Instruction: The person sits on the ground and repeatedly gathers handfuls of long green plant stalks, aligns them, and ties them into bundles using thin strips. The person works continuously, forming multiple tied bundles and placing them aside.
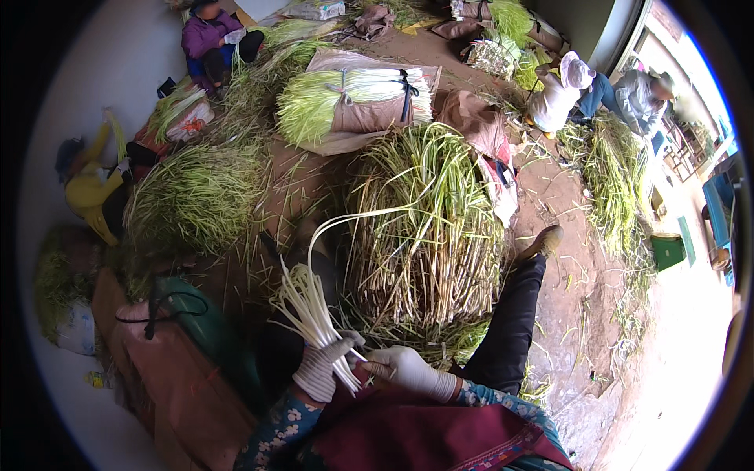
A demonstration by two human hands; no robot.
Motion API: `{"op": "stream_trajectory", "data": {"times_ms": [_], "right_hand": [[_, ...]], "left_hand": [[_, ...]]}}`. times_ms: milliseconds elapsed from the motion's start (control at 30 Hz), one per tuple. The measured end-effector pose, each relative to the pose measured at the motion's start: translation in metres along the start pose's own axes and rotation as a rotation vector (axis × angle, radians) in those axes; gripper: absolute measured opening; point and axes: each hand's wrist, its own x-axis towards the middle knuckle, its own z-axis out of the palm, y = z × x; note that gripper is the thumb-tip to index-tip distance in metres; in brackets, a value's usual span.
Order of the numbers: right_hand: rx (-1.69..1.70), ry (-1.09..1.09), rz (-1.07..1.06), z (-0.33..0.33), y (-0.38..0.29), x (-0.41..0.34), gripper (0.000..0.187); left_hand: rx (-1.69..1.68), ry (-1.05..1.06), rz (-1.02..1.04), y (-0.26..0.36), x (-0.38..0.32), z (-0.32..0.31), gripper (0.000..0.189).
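Note:
My left hand (321,370), in a striped grey-white knit glove, grips a bunch of peeled white stalks (309,306) whose loose ends fan upward. From this bunch one longer stalk with a pale green leaf (353,216) arches over to the right. My right hand (409,372), in a pale glove, is close beside it, its fingertips pinched at the lower end of one stalk; the exact contact is small. In front of me, between my legs, stands a large heap of unpeeled green-leaved stalks (430,235), brown at their lower ends. A maroon apron (412,430) covers my lap.
A tied bundle of white stalks (383,88) lies on sacking beyond the heap. Another green heap (194,200) is at left, beside a person in yellow (88,191). More people sit at top left and right. A green bucket (667,251) stands by the bright doorway.

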Motion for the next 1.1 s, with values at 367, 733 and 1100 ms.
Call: {"op": "stream_trajectory", "data": {"times_ms": [367, 733, 1100], "right_hand": [[-0.282, 0.136, 0.635, -0.043, 0.116, 0.03, 0.031], [-0.513, 0.08, 0.915, -0.048, 0.16, 0.085, 0.041], [1.166, 0.476, -0.009, -0.158, 0.028, -0.065, 0.018]], "left_hand": [[-0.74, -0.416, 0.342, 0.098, -0.001, -0.036, 0.028], [-0.534, -0.517, 0.38, 0.077, -0.011, -0.001, 0.046], [-0.562, -0.455, 0.114, 0.039, -0.016, -0.014, 0.014]]}}
